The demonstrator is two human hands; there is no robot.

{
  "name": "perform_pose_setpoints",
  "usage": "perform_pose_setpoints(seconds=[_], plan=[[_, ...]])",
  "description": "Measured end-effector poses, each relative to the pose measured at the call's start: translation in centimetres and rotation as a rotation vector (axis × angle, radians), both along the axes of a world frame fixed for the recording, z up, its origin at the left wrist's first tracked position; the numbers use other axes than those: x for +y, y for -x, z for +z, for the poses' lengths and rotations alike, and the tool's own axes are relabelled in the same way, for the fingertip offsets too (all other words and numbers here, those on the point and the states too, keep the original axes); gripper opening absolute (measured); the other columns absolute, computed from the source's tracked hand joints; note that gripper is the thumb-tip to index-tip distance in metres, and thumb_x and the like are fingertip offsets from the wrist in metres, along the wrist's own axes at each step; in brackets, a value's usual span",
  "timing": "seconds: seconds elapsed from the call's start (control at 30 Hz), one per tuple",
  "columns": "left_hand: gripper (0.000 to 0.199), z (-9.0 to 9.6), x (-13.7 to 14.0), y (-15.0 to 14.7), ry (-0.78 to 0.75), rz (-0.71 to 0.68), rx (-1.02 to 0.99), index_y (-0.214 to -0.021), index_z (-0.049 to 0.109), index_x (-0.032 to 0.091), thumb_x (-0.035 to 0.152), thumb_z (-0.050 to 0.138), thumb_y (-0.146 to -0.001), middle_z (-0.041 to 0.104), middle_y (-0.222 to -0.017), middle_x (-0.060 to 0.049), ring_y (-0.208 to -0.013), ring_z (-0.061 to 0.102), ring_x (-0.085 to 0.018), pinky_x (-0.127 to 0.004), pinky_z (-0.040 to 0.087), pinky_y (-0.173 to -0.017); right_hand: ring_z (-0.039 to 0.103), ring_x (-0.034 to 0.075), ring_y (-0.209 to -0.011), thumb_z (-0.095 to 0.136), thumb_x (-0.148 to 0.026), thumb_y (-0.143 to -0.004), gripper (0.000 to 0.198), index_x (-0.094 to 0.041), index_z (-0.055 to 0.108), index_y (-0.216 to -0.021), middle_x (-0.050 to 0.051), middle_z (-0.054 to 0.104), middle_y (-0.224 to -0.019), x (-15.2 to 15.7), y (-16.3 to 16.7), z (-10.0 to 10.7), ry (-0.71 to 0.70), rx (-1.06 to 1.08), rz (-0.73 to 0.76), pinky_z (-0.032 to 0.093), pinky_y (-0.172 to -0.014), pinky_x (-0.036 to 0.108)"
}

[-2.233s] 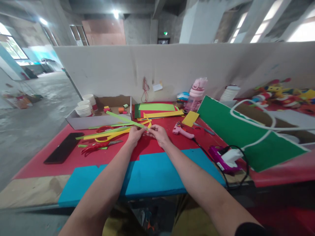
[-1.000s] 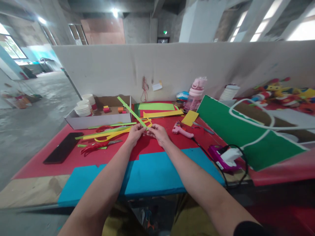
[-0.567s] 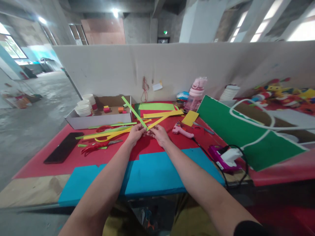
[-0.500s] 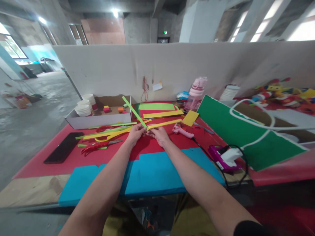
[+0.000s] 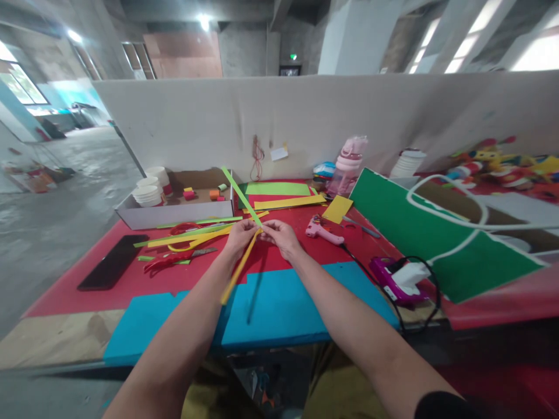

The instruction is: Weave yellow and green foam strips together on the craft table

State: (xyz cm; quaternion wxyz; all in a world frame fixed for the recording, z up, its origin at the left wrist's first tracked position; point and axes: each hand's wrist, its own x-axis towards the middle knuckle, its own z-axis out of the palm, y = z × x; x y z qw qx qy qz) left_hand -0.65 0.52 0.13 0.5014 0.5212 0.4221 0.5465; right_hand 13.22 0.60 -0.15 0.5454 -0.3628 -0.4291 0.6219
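Note:
Over the red table top my left hand [image 5: 242, 236] and my right hand [image 5: 280, 237] meet, fingertips pinched where two narrow paper strips join. The green paper strip [image 5: 239, 194] slants up and away to the left from my fingers. A yellow paper strip [image 5: 241, 266] hangs toward me, its free end above the blue sheet [image 5: 279, 308]. The fold or joint itself is mostly covered by my fingers. Left of my hands lie yellow-handled scissors [image 5: 179, 248], red-handled pliers [image 5: 168, 262] and loose strips. A pink glue gun [image 5: 324, 231] rests right of my right hand.
At left are a black phone [image 5: 111, 263] and a box [image 5: 174, 214] holding paper cups and small rolls. Further right, a purple power socket [image 5: 399, 285] with cables and a leaning green board [image 5: 428, 238] border the work area. A pink bottle [image 5: 348, 166] stands behind.
The yellow strip has swung from pointing right to hanging toward me on the left. The green strip has shifted slightly; both hands stay at about the same spot.

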Motion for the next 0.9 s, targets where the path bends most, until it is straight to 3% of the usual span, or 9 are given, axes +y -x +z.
perform_pose_setpoints(seconds=[0.2,0.43,0.73,0.9], plan=[[0.031,-0.1,0.1,0.4,0.000,-0.005,0.059,-0.067,0.061,0.012,0.039,0.077,-0.063,0.061,-0.056,-0.002,-0.048,0.054,-0.010,-0.021,0.042,-0.049,0.062,0.009,-0.057,0.079,-0.024,-0.064,0.021,-0.014,0.067,-0.077,-0.001,0.065,-0.062,-0.1,0.0,0.1,0.018,0.007,0.018,0.057,-0.062,0.023],[0.031,0.5,-0.6,-0.5,0.010,-0.092,-0.135,-0.075,0.059,0.013,0.029,0.081,-0.059,0.062,-0.058,0.000,-0.047,0.053,-0.008,-0.020,0.041,-0.048,0.061,0.009,-0.055,0.078,-0.021,-0.064,0.018,-0.014,0.064,-0.073,-0.002,0.063,-0.059,0.2,-0.1,0.2,0.041,0.089,-0.035,0.058,-0.062,0.024],[0.037,0.9,-0.9,-0.5,0.067,-0.107,0.072,-0.084,0.066,0.010,0.036,0.080,-0.062,0.067,-0.073,-0.006,-0.058,0.057,-0.009,-0.022,0.047,-0.056,0.061,0.009,-0.055,0.077,-0.023,-0.064,0.021,-0.017,0.059,-0.071,-0.004,0.063,-0.061,0.5,-0.1,-0.1,0.036,0.124,-0.069,0.057,-0.061,0.025],[0.038,1.0,-1.3,-0.9,0.020,-0.045,0.085,-0.085,0.059,0.015,0.042,0.077,-0.064,0.063,-0.066,0.000,-0.054,0.056,-0.010,-0.021,0.047,-0.051,0.061,0.010,-0.054,0.076,-0.023,-0.066,0.020,-0.016,0.058,-0.070,-0.003,0.063,-0.059,0.2,0.1,0.0,0.036,0.083,-0.015,0.058,-0.062,0.027]])
